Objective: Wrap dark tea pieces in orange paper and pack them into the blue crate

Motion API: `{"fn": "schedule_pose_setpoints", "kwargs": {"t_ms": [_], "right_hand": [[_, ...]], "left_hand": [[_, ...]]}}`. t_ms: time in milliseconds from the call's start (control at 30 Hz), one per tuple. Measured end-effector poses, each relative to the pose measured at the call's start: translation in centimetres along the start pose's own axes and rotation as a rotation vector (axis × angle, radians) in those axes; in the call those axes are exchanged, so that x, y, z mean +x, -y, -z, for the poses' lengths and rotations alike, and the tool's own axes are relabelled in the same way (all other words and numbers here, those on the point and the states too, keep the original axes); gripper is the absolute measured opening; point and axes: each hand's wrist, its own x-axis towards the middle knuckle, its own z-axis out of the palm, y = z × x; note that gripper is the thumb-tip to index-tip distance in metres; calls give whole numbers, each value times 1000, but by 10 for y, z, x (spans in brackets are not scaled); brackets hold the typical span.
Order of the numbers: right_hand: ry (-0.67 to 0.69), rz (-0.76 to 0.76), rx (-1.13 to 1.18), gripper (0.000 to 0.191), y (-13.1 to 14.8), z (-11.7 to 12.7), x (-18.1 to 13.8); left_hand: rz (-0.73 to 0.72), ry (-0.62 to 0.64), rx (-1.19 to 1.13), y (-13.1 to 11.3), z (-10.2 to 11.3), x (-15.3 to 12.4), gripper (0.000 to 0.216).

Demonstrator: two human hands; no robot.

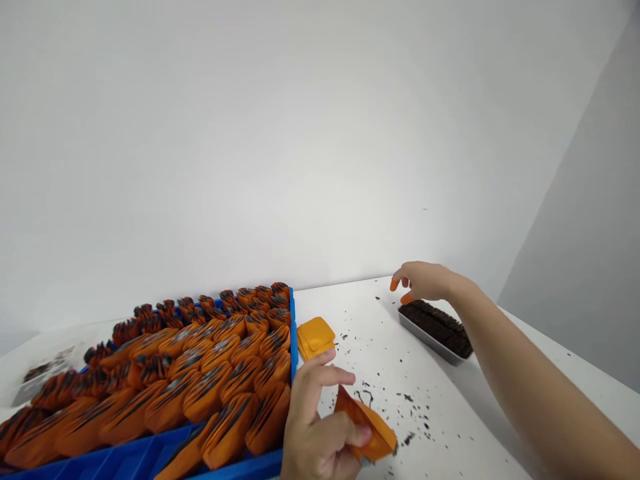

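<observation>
My left hand is closed on an orange pouch, pinching it open low over the white table. My right hand reaches out to the far right, its fingertips capped in orange covers and curled over the near end of a clear tray of dark brown pieces. I cannot see whether anything is between those fingertips. A small stack of flat orange pouches lies between the blue bin and the tray.
A blue bin at the left is packed with several rows of filled orange pouches. Dark crumbs are scattered on the white table. A clear bag lies far left. A white wall stands behind.
</observation>
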Motion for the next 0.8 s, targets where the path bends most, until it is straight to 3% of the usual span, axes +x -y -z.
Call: {"fn": "schedule_pose_setpoints", "kwargs": {"t_ms": [267,400,567,700,800], "right_hand": [[81,45,70,18,-26,-21,12],[87,74,116,16,-31,-20,15],[-9,127,136,23,-30,1,2],[-142,396,326,29,3,21,-29],[-89,729,536,25,47,27,-57]], "left_hand": [[-2,130,-434,6,-5,8,20],[286,100,-549,-1,-9,4,22],[764,-76,-639,-19,-18,1,24],[949,-174,-747,-24,-20,5,35],[1004,-201,-774,-23,-21,4,43]]}}
